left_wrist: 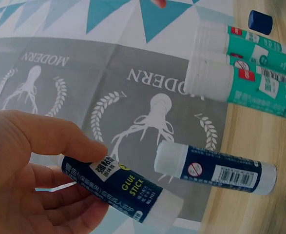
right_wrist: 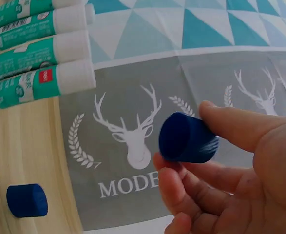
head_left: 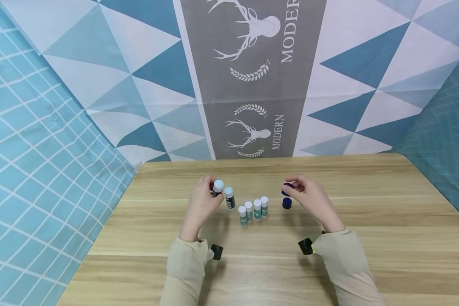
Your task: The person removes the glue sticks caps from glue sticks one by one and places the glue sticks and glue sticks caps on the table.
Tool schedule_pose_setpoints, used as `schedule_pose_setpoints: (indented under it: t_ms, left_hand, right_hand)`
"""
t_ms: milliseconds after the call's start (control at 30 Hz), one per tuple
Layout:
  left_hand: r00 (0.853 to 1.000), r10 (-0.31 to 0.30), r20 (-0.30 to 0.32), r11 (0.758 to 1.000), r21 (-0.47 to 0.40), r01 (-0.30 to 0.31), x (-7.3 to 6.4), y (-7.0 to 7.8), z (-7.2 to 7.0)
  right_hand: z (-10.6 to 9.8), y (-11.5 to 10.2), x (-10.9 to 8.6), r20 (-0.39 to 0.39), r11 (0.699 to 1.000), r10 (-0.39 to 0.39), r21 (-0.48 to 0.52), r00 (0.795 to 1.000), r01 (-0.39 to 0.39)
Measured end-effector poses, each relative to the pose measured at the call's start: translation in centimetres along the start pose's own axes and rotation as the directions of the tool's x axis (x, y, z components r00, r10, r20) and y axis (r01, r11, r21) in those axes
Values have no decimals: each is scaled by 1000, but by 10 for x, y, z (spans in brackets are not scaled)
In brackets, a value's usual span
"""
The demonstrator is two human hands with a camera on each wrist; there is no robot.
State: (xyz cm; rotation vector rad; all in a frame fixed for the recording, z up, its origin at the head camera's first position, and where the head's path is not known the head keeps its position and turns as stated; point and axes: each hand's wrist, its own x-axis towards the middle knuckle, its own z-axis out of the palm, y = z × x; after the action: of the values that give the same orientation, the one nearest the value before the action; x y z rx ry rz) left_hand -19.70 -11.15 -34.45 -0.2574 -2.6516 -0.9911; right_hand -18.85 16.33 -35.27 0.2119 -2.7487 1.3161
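My left hand (head_left: 202, 200) holds a dark blue glue stick (left_wrist: 118, 187) between thumb and fingers, its white end facing up in the head view. Just right of it a second dark blue glue stick (head_left: 230, 200) with a white top stands upright on the table. My right hand (head_left: 313, 196) pinches a ribbed blue cap (right_wrist: 189, 139) whose hollow side shows in the right wrist view. Below that hand another blue cap (head_left: 287, 203) sits on the wood. Between the hands, several green glue sticks (head_left: 257, 210) with white tops stand in a slanting row.
The wooden table (head_left: 252, 272) reaches back to a wall cloth (head_left: 248, 91) with triangles and a deer print. Blue tiled-pattern cloth (head_left: 34, 161) hangs at the left, and a teal cloth (head_left: 440, 140) at the right. Each wrist carries a small black camera (head_left: 216, 251).
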Motion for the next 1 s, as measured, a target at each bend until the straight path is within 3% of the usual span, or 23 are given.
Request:
schedule_pose_setpoints:
  t_ms: [400,1000]
  left_hand:
    - [995,-89,48,996,37,87,4,-15,4]
    - [993,-87,83,989,128,76,6,-28,10]
  right_hand:
    - [-2,12,4,49,995,73,-64,996,-70]
    - [1,24,6,99,994,92,-72,991,-85]
